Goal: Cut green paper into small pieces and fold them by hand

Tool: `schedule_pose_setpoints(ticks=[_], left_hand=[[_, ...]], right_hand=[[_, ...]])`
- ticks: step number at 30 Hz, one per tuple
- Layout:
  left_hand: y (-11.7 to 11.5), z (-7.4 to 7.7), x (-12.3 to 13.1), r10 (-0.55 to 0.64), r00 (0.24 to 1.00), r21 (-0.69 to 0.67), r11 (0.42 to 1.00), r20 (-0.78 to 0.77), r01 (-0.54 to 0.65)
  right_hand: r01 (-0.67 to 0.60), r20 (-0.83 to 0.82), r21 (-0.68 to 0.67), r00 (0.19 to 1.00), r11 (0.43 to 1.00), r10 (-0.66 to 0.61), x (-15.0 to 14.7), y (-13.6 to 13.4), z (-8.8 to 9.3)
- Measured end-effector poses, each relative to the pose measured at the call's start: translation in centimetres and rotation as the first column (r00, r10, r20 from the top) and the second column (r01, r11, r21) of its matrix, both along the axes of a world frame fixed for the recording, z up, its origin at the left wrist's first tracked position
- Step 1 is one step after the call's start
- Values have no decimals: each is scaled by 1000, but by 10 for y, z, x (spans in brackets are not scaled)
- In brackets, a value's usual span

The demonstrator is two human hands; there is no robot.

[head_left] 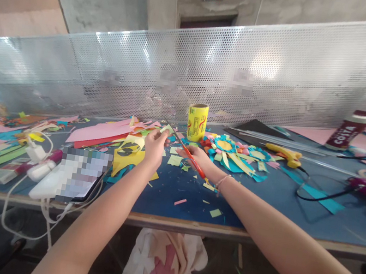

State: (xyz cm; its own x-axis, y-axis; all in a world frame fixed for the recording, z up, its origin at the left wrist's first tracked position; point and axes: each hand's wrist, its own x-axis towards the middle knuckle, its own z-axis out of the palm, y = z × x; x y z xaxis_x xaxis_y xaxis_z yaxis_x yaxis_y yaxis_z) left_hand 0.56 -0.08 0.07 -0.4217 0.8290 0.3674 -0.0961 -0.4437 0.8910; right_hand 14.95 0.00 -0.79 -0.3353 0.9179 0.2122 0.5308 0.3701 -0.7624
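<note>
My left hand [155,144] is closed in a pinch on a small piece of light green paper [166,128] above the middle of the table. Facing it, my right hand [197,157] grips red-handled scissors [193,161], seen nearly edge-on. Their thin dark blades point up and left towards the paper, and I cannot tell whether they touch it. Small pale green paper squares [175,160] and scraps lie on the blue tabletop below my hands. Just behind stands a yellow tape roll [197,123]. Right of it are blue and yellow paper flowers [224,145].
Pink paper sheets [99,131] and yellow paper [126,160] lie left. A phone [91,180] and white power bank [55,176] with cables sit at the front left. Rightward are a yellow glue gun [283,155] with its cord and a Costa bottle [350,130]. A perforated metal screen [180,66] stands behind.
</note>
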Motion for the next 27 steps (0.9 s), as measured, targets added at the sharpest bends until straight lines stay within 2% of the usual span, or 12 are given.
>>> schedule_pose_setpoints(ticks=[11, 18, 27], left_hand=[[4, -2, -2, -17, 999, -13, 1000, 29, 18], [5, -5, -3, -17, 1000, -13, 1000, -11, 17], [7, -9, 0, -66, 995, 17, 998, -71, 67]], right_hand=[[69, 33, 9, 997, 998, -69, -4, -8, 5], [-16, -16, -58, 1000, 998, 15, -1, -4, 0], [-61, -77, -100, 996, 993, 54, 1, -3, 1]])
